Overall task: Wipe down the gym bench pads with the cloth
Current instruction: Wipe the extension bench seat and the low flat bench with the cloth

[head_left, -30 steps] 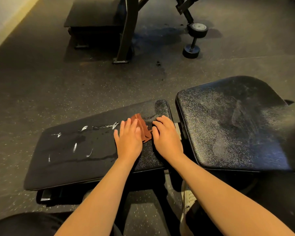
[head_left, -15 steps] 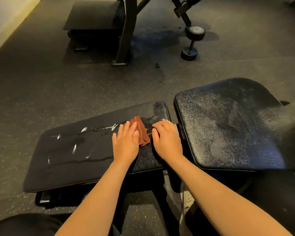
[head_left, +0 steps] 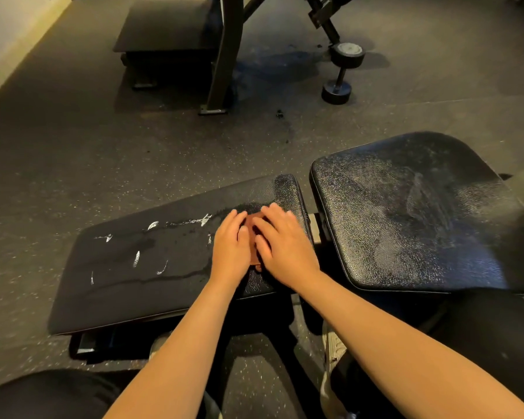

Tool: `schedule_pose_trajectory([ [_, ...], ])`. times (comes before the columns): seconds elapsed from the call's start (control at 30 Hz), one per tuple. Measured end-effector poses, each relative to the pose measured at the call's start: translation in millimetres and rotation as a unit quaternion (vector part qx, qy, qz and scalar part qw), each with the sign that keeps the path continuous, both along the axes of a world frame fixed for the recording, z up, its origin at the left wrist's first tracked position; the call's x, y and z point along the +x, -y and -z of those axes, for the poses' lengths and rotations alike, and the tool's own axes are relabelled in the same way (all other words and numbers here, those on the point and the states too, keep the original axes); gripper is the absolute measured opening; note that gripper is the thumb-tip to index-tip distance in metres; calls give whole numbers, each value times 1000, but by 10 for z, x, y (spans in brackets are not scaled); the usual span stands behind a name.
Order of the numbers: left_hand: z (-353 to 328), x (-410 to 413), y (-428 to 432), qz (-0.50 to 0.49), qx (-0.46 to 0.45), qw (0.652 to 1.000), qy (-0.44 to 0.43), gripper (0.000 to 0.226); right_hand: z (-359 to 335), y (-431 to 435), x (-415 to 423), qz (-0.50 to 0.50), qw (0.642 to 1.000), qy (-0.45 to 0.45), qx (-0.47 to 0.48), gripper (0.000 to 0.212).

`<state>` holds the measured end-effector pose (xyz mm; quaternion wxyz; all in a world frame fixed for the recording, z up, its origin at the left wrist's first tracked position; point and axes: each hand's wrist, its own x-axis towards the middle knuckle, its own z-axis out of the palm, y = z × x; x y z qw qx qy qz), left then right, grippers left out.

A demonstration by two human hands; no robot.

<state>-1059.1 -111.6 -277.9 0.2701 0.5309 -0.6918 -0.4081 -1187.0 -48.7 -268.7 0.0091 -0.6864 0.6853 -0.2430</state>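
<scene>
A long black bench pad lies in front of me with white foam streaks and wet trails on its left half. A small brown cloth sits near the pad's right end, mostly covered by my hands. My left hand lies flat on the cloth's left side, fingers straight. My right hand presses on its right side with fingers spread, slightly blurred. A wider black pad to the right looks smeared and damp.
A dumbbell lies on the speckled rubber floor at the back. A black machine frame and a low platform stand behind the bench. My knees show at the bottom edge. A metal gap separates the two pads.
My right hand has moved left onto the cloth, meeting the left hand. The raised fold of cloth seen earlier is now pressed flat beneath both hands.
</scene>
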Motion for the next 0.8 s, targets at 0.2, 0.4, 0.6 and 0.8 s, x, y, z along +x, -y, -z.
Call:
schedule_pose_trajectory([
  [0.2,14,20,78,-3,19,999,31,43,50,127,-50,-41,995,-70,62,45],
  [0.4,57,23,72,6,-9,999,30,40,-59,457,-186,98,986,-110,80,38],
  [0.6,109,8,196,18,0,999,42,41,25,414,-79,-46,989,-105,88,35],
  [0.8,88,32,142,30,-10,996,79,42,-119,573,-248,104,984,-99,101,37],
])
